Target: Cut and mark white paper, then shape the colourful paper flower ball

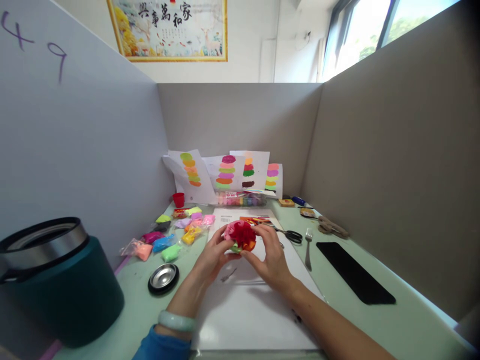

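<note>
Between both hands, above the white board (255,320), is a small rounded clay piece (243,234) with red, pink, orange and green parts, looking like a bunch of flowers. My left hand (213,255) closes around its left side, thumb across the lower front. On the right, my right hand (270,257) grips it with the thumb low and the fingers at the upper edge. The underside of the piece is hidden. Black-handled scissors (292,235) lie just beyond my right hand, and a fork (308,250) rests to their right.
Several bags of coloured clay (170,252) lie left. A big teal flask (63,285) stands front left beside a round lid (163,278). A black strip (354,272) and a brown cloth (332,227) lie right. Colour-swatch papers (225,175) lean on the back partition (240,115).
</note>
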Demonstrator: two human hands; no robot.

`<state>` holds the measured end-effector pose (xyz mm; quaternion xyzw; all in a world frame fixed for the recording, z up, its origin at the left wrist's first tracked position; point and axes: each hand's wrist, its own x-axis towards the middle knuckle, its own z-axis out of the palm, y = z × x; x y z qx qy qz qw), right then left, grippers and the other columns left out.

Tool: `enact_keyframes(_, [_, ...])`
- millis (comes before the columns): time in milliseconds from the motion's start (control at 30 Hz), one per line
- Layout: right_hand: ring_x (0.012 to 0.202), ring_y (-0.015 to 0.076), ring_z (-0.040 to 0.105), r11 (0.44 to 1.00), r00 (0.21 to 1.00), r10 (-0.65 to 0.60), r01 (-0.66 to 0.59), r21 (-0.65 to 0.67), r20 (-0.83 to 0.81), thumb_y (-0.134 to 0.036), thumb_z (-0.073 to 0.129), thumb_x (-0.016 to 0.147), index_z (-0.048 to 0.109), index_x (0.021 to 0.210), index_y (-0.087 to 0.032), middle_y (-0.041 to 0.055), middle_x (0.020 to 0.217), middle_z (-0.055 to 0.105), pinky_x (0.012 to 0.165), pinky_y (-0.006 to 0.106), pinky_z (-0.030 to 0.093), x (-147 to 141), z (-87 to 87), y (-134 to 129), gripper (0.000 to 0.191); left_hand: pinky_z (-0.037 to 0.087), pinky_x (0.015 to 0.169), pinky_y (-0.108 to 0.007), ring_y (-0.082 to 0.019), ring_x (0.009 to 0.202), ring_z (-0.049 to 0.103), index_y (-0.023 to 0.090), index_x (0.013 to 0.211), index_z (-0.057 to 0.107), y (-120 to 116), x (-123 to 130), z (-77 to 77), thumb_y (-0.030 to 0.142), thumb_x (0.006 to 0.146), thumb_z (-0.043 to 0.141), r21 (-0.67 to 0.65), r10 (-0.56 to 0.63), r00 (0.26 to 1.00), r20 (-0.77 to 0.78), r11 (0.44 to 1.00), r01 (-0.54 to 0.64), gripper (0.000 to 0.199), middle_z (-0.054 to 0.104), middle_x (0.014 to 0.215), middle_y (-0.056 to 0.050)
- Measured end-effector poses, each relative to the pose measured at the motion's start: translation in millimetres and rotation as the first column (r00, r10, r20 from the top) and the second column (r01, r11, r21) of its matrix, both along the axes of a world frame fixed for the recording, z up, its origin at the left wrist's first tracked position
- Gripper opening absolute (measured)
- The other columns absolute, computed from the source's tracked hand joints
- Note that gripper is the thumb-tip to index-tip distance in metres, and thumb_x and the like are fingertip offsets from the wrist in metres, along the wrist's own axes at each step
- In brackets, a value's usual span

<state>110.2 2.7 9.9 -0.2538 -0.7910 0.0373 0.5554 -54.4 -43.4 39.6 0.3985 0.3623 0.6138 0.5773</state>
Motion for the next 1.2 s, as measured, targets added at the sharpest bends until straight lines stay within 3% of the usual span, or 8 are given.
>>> enact_keyframes(133, [0.112, 0.0284, 0.050, 1.000, 1.000, -0.011, 0.011, -0.004, 0.000, -0.032, 0.065, 0.079, 0.046, 0.124, -0.021, 0.0128, 0.116, 0.053, 0.094, 0.049, 0.044, 1, 0.4, 3, 0.050, 0.049, 0.067, -0.032, -0.020, 0.081, 0.061, 0.018, 0.117, 0.053, 0, 1, -0.1, 0.022, 0.068, 0.071, -0.031, 0.011, 0.999, -0.037, 0.999, -0.013, 0.053, 0.061, 0.100, -0.009])
enact_keyframes(300, [0.113, 0.0263, 0.049, 1.000, 1.000, 0.001, -0.001, -0.012, -0.015, -0.019, 0.055, 0.082, 0.046, 0.123, -0.022, 0.0117, 0.116, 0.053, 0.096, 0.049, 0.043, 2, -1.0, 6, 0.042, 0.050, 0.067, -0.032, -0.021, 0.084, 0.061, 0.015, 0.116, 0.051, 3, 1, -3.5, 0.026, 0.071, 0.071, -0.038, 0.034, 0.997, -0.075, 0.999, -0.037, 0.051, 0.059, 0.105, -0.013])
enact_keyframes(500, [0.120, 0.0297, 0.044, 0.993, 0.998, -0.015, 0.009, -0.118, -0.053, -0.016, 0.054, 0.076, 0.045, 0.127, -0.022, 0.0130, 0.125, 0.048, 0.093, 0.052, 0.045, 2, -0.7, 4, 0.053, 0.049, 0.078, -0.031, -0.025, 0.105, 0.055, 0.022, 0.127, 0.045, 1, 0, -9.1, 0.026, 0.070, 0.073, 0.105, 0.016, 0.972, -0.234, 0.994, 0.009, 0.063, 0.051, 0.127, -0.012])
enact_keyframes(667, [0.122, 0.0281, 0.044, 0.989, 0.996, 0.064, -0.070, -0.127, -0.055, -0.013, 0.053, 0.076, 0.039, 0.133, -0.023, 0.0120, 0.130, 0.047, 0.094, 0.048, 0.046, 5, -2.2, 8, 0.060, 0.046, 0.086, -0.032, -0.023, 0.105, 0.054, 0.022, 0.127, 0.043, -2, 0, -7.1, 0.026, 0.073, 0.072, 0.245, -0.010, 0.951, -0.309, 0.965, 0.089, 0.062, 0.054, 0.119, -0.010])
enact_keyframes(800, [0.119, 0.0275, 0.047, 0.993, 0.993, 0.099, -0.103, -0.060, -0.070, -0.011, 0.052, 0.075, 0.043, 0.127, -0.023, 0.0114, 0.125, 0.051, 0.091, 0.047, 0.047, 5, -3.9, 11, 0.055, 0.047, 0.086, -0.032, -0.021, 0.100, 0.056, 0.024, 0.125, 0.041, -2, 1, -7.6, 0.027, 0.071, 0.075, 0.310, 0.045, 0.937, -0.348, 0.948, 0.070, 0.064, 0.053, 0.115, -0.008])
enact_keyframes(967, [0.112, 0.0274, 0.050, 0.997, 0.993, 0.074, -0.076, -0.018, -0.096, -0.011, 0.052, 0.074, 0.047, 0.119, -0.022, 0.0115, 0.117, 0.054, 0.085, 0.046, 0.048, 5, -4.7, 10, 0.047, 0.043, 0.096, -0.035, -0.027, 0.118, 0.048, 0.026, 0.135, 0.036, -2, 4, -7.9, 0.023, 0.068, 0.077, 0.360, 0.123, 0.917, -0.380, 0.933, 0.024, 0.078, 0.042, 0.135, -0.011])
enact_keyframes(1067, [0.111, 0.0277, 0.051, 0.998, 0.995, 0.056, -0.058, -0.026, -0.084, -0.011, 0.053, 0.074, 0.046, 0.122, -0.022, 0.0122, 0.118, 0.053, 0.083, 0.046, 0.049, 5, -4.5, 9, 0.050, 0.041, 0.100, -0.035, -0.029, 0.126, 0.041, 0.025, 0.137, 0.039, -3, 4, -7.5, 0.021, 0.067, 0.077, 0.359, 0.141, 0.913, -0.383, 0.933, 0.006, 0.080, 0.036, 0.142, -0.011])
enact_keyframes(1200, [0.116, 0.0286, 0.048, 0.995, 0.997, 0.045, -0.050, -0.083, -0.055, -0.015, 0.056, 0.075, 0.045, 0.125, -0.021, 0.0137, 0.123, 0.050, 0.085, 0.045, 0.050, 6, -3.8, 9, 0.052, 0.041, 0.099, -0.035, -0.029, 0.125, 0.042, 0.025, 0.136, 0.042, -3, 3, -6.6, 0.020, 0.066, 0.078, 0.364, 0.161, 0.910, -0.381, 0.931, -0.012, 0.079, 0.038, 0.141, -0.011])
